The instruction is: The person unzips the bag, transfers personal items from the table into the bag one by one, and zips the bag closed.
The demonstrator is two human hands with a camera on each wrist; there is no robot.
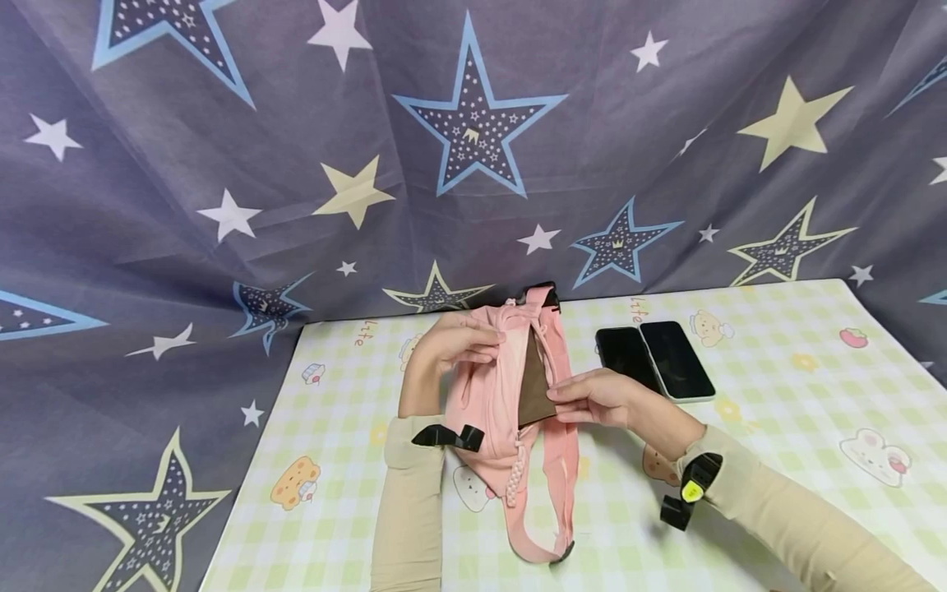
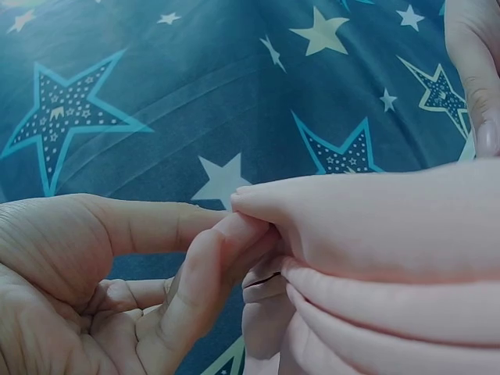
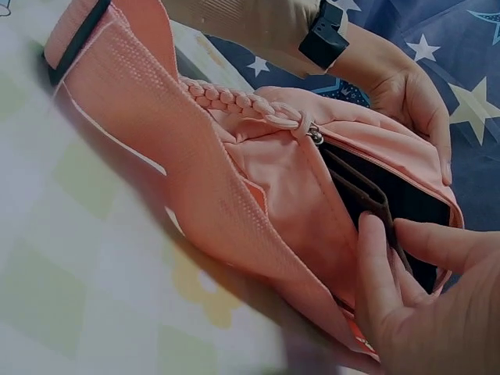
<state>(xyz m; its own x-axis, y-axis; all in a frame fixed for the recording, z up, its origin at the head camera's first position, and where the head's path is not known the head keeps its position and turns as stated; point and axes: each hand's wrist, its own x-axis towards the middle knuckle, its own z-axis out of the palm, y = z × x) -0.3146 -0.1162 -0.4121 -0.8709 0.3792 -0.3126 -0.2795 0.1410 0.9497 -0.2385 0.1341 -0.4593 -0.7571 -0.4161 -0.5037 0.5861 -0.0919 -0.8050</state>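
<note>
A pink waist bag (image 1: 482, 403) lies on the table with its zipper undone and its mouth facing right. My left hand (image 1: 453, 341) pinches the bag's fabric at the upper left edge, thumb against fingers, as the left wrist view shows up close on the pink cloth (image 2: 406, 226). Between the thumb and fingers of my right hand (image 1: 598, 398) is a brown folded wallet (image 1: 534, 390), partly inside the bag's opening. Its layered edges show in the right wrist view, and its far end is hidden by the bag. A braided pink zipper pull (image 1: 515, 477) hangs from the zipper.
Two smartphones, one black (image 1: 627, 355) and one with a light case (image 1: 676, 362), lie side by side right of the bag. The bag's strap (image 1: 527, 547) loops toward the front of the checked table (image 1: 333, 510). A star-patterned curtain (image 1: 296, 123) hangs behind.
</note>
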